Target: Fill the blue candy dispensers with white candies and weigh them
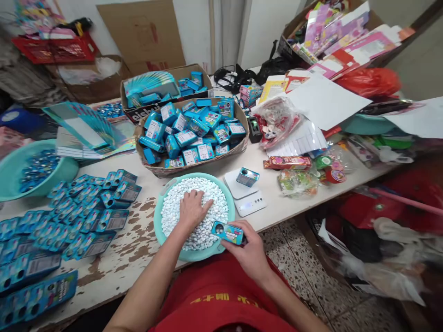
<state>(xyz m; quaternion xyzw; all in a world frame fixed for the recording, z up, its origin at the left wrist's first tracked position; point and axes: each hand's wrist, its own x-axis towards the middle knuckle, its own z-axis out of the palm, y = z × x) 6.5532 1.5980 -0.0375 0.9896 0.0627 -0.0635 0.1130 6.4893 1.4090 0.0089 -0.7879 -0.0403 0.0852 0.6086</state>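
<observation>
White candies (173, 198) in the turquoise basin (200, 255) are touched by the spread left hand (190, 212); a blue candy box (229, 232) is clasped by the right hand (252, 249).

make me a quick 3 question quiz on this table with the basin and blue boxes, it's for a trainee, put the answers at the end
1. What does the right hand hold?
a) a spoon
b) a blue box
c) a red bag

2. True or false: the left hand is on the white pellets inside the teal basin.

3. Fill in: on the white scale beside the basin stands a ____.

Key:
1. b
2. True
3. second blue box
</observation>
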